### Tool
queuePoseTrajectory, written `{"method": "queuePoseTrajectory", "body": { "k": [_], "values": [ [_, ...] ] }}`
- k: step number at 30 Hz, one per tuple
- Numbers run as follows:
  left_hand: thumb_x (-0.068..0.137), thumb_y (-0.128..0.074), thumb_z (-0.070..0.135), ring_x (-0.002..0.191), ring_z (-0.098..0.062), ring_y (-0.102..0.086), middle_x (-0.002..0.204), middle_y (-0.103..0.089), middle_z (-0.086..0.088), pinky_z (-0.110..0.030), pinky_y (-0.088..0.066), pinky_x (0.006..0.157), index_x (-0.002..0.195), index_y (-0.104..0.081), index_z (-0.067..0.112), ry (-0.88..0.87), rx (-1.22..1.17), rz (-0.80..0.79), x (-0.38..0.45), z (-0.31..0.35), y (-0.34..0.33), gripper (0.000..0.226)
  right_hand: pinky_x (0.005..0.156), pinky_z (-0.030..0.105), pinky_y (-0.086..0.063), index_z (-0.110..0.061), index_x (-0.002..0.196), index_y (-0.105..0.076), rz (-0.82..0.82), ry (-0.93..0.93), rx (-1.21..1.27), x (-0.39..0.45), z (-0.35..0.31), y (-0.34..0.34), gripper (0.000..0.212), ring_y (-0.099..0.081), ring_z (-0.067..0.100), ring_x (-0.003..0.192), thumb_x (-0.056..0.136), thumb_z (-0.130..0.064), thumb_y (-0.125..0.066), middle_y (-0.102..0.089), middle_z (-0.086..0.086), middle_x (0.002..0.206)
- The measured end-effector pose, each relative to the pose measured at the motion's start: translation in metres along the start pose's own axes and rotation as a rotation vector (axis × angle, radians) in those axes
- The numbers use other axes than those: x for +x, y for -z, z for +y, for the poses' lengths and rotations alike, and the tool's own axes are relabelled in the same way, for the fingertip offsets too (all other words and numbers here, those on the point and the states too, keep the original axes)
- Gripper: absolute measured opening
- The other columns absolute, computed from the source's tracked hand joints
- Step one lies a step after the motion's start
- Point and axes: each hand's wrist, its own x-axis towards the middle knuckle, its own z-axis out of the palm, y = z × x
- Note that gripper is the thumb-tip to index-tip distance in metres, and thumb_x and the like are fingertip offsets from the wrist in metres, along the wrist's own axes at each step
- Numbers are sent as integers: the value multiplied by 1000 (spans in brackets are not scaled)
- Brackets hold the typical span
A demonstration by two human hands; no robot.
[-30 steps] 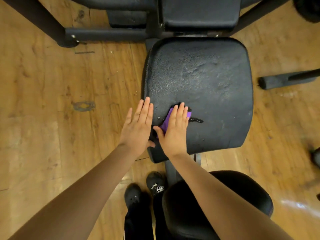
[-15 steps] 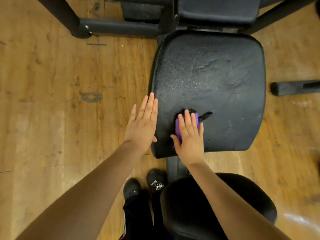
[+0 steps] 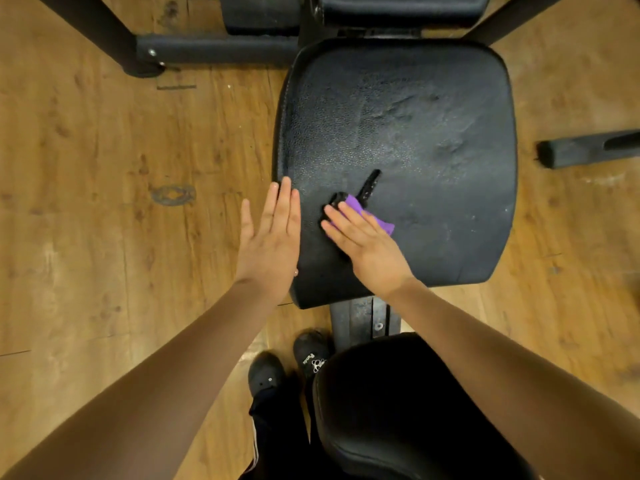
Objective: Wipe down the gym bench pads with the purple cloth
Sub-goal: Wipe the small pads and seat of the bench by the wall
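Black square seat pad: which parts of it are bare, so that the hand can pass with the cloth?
The black square seat pad is bare on its far half and along its right edge. The near-left part is crowded: the right hand presses the purple cloth beside a black strap, and the left hand rests flat on the left edge.

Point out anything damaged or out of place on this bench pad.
The square pad has dents and creases in its vinyl toward the right and looks worn. A black strap-like piece sticks out beside the purple cloth under the right hand; what it is cannot be told.
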Motion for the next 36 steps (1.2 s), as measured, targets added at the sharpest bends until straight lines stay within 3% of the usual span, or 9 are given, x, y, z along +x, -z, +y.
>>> {"method": "queuePoseTrajectory", "body": {
  "k": [2,4,8,13,16,21,24,29,36],
  "values": [
    [96,-33,9,143,-27,23,153,30,-15,-54,9,112,143,24,0,-67,63,46,0,11,2,75,107,42,-26,-15,134,-39,-21,-58,-28,-22,35,6,63,-31,25,132,73,1,-33,-47,7,139],
    [90,-18,-1,143,-29,22,153,27,-17,-53,8,113,144,22,-2,-104,91,51,3,16,2,67,104,46,-26,-15,132,-42,-58,-161,-45,-43,67,18,62,-29,26,132,73,2,-34,-46,8,139],
    [93,-22,-2,143,-29,21,154,26,-18,-49,5,115,142,24,-3,-101,103,59,7,16,-4,67,101,57,-27,-7,131,-50,-30,-415,-21,-83,108,41,66,-32,31,132,70,15,-41,-43,14,141],
    [94,-27,-2,143,-30,22,153,28,-18,-47,4,116,141,27,-4,-106,92,37,5,15,1,72,105,53,-22,-2,132,-49,-82,-485,-18,-95,113,49,75,-25,30,134,64,29,-53,-38,16,144],
    [93,-24,-2,143,-29,22,153,28,-18,-46,4,116,140,28,-4,-117,85,28,4,14,2,70,107,54,-25,0,132,-47,-58,-658,-43,-114,121,50,74,-27,37,134,63,28,-52,-37,19,143],
    [95,-29,-3,143,-32,22,152,29,-20,-45,5,115,130,35,-5,-109,53,50,5,16,-2,73,111,31,-17,2,132,-46,13,-810,11,-113,113,63,66,-24,33,138,71,27,-48,-33,18,146],
    [96,-28,-2,143,-32,21,152,29,-20,-45,4,115,129,36,-5,-107,48,49,5,16,-2,72,112,29,-16,0,137,-40,119,-864,65,-101,114,67,59,-18,28,140,81,20,-44,-27,18,149],
    [97,-27,0,142,-31,22,152,30,-20,-45,4,116,128,37,-5,-122,55,44,6,15,-3,72,108,9,1,4,137,-37,216,-962,120,-82,99,43,63,-16,34,139,77,23,-33,-26,22,148],
    [96,-25,-3,142,-31,24,152,29,-20,-45,4,116,130,36,-4,-145,49,24,5,12,0,69,102,-2,4,5,135,-40,63,-990,161,-108,67,42,69,-17,31,140,70,29,-43,-26,19,148]
  ]
}}
